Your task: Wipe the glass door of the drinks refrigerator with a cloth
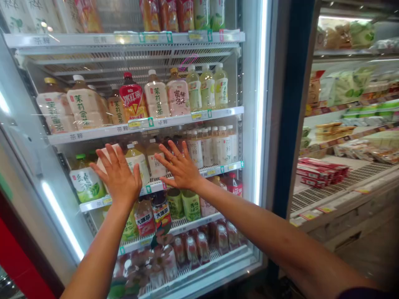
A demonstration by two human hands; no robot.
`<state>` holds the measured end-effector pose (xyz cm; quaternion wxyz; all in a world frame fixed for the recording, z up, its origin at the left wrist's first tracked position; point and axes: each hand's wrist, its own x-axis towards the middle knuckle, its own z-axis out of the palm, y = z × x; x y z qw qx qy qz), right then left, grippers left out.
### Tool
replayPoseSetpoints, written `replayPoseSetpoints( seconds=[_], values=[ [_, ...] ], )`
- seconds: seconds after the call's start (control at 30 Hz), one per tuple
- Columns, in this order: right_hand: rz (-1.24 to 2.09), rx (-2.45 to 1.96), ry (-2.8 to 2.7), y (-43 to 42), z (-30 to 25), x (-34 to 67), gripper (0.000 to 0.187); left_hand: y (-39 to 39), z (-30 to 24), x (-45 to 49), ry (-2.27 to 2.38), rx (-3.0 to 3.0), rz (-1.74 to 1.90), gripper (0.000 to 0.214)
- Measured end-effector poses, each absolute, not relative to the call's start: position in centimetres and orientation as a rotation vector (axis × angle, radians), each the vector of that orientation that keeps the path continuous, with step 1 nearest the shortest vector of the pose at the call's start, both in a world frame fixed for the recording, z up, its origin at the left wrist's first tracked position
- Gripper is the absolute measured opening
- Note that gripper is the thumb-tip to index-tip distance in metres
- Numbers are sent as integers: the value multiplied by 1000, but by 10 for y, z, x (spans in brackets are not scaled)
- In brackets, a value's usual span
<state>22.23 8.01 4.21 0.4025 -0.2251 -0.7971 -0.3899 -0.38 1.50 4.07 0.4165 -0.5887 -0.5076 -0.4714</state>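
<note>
Both arms reach toward a lit drinks cooler with a glass front. My left hand [120,176] is open, fingers spread, in front of the lower middle shelf; it partly hides a white-labelled bottle. Fingers also apart, my right hand [182,166] is raised beside it, before a pale-labelled bottle [156,160]. Neither hand holds anything; whether the palms touch the glass I cannot tell. Left of my left hand stands a green tea bottle [85,180] with a green cap. Between the hands is a bottle with a pale yellow label [137,160].
Several cooler shelves [174,122] carry tea bottles, among them a red-labelled one [132,99]. A bright light strip [261,104] runs down the cooler's right side. Further right, an open chilled shelf holds red packets [321,172] and bagged goods. A red panel [18,245] stands at lower left.
</note>
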Motion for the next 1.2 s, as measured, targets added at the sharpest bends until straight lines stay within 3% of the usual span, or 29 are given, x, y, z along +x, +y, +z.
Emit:
replayPoseSetpoints(
  seconds=[0.2, 0.4, 0.67, 0.87, 1.03, 1.2],
  values=[
    [-977, -523, -1979, 85, 35, 218, 85, -1, -11, -16, -1051, -1698, -795, 78],
    [-966, -462, -1945, 85, 36, 221, 85, 8, 60, -22, -1069, -1595, -835, 80],
    [-921, -507, -1977, 81, 35, 221, 79, 0, 22, -22, -872, -1872, -473, 78],
    [-866, -544, -2051, 74, 39, 222, 77, 10, 65, -10, -1069, -1682, -747, 85],
    [-906, -573, -2069, 78, 59, 258, 79, 1, 29, -12, -784, -1930, -413, 81],
    [-945, -615, -2042, 98, 72, 289, 86, 19, 85, 9, -946, -1808, -653, 83]
  ],
)
